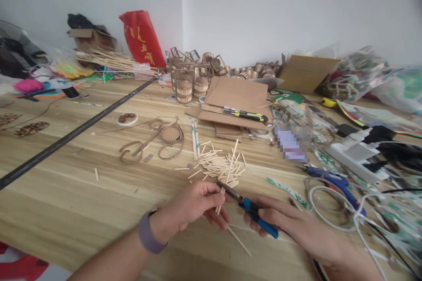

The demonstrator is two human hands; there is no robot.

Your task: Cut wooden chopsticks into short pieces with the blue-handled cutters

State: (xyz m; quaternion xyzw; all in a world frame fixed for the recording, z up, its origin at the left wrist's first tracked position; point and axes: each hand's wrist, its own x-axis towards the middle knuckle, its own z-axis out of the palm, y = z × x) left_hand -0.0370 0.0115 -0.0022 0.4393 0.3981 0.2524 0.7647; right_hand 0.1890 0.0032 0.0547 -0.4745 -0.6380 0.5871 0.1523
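Stick (218, 208) in left hand (193, 206), beside pliers (248, 206)

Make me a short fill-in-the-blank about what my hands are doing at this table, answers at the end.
1. The right hand holds cutters with ____ handles.
2. The hand pinching the sticks is the ____ one.
3. The bag leaning at the wall is ____.
Answers: blue, left, red.
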